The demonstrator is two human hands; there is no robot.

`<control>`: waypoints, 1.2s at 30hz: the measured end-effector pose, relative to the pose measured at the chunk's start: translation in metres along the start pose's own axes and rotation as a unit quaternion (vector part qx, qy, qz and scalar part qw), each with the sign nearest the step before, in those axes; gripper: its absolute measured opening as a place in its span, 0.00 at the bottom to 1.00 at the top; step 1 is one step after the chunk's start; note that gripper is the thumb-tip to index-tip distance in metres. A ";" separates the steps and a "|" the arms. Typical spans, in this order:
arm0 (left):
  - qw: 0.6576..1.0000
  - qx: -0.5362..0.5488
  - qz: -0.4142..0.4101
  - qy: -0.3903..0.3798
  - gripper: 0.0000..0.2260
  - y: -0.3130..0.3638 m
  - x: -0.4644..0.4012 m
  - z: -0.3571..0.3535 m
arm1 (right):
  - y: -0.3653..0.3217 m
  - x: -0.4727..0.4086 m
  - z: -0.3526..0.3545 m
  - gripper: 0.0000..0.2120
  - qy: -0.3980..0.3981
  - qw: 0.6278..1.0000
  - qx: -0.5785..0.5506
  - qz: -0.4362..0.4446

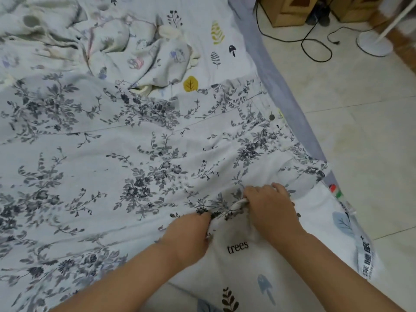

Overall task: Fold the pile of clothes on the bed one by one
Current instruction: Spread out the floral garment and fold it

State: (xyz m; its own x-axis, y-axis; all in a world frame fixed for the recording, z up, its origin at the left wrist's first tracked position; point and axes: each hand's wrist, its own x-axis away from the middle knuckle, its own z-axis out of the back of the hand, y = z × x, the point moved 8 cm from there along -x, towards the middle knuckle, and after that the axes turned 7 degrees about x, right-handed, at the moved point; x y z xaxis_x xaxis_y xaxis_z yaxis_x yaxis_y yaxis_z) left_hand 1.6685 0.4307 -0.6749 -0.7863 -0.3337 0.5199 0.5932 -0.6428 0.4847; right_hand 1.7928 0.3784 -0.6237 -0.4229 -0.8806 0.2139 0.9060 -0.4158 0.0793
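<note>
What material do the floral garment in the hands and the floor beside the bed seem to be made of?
The floral garment looks like thin woven fabric, perhaps cotton, with a matte finish: it creases softly and bunches where the left hand and right hand grip its edge. The floor looks like glazed tile: pale, slightly shiny, with straight joint lines.

The light is soft and even, daylight-like, with no hard shadows — only faint shading under the forearms and in the fabric folds. The tiled floor (351, 122) at right reads brightest and carries a mild sheen. The whole frame is slightly soft; the floral garment (108, 158) smears toward the left edge, perhaps from head motion. The crumpled pile (94, 41) at top left looks washed out and hazy. Wide-angle bending shows in the bed edge (276, 73) — it curves across the frame.
</note>
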 end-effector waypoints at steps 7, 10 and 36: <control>0.991 0.083 0.033 0.098 0.06 -0.047 -0.008 0.105 | 0.009 -0.058 0.050 0.05 0.042 0.997 -0.062 -0.028; 0.986 0.088 0.025 0.142 0.08 -0.065 -0.009 0.140 | 0.007 -0.085 0.060 0.07 0.059 0.994 -0.083 -0.038; 0.946 -0.015 0.085 0.313 0.19 -0.199 -0.098 0.286 | 0.086 -0.292 0.062 0.07 0.019 0.996 0.053 -0.070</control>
State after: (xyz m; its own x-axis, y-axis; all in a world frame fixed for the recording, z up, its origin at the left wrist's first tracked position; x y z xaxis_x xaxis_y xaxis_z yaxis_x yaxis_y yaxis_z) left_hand 1.6767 0.7890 -0.6209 -0.6342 -0.7704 0.0656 0.7222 -0.5600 0.4061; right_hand 1.9957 0.6136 -0.6188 -0.5435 -0.8245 0.1577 0.8345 -0.5103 0.2080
